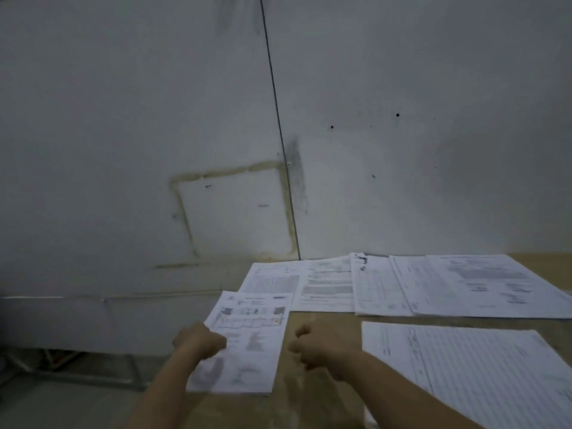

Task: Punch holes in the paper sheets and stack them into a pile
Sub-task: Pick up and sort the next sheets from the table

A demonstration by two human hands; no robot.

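Observation:
A printed sheet [250, 339] with pictures lies at the left edge of the brown table [322, 360], partly overhanging it. My left hand [199, 340] grips this sheet at its left edge. My right hand [315, 348] hovers just right of the sheet with its fingers curled and holds nothing. Several more printed sheets [380, 286] lie spread in a row along the back of the table. A large sheet with a table of lines [483, 370] lies at the near right. No hole punch is visible.
A grey wall [402, 150] rises directly behind the table. To the left the table ends, and a low ledge with a metal frame [77, 363] stands below on the floor.

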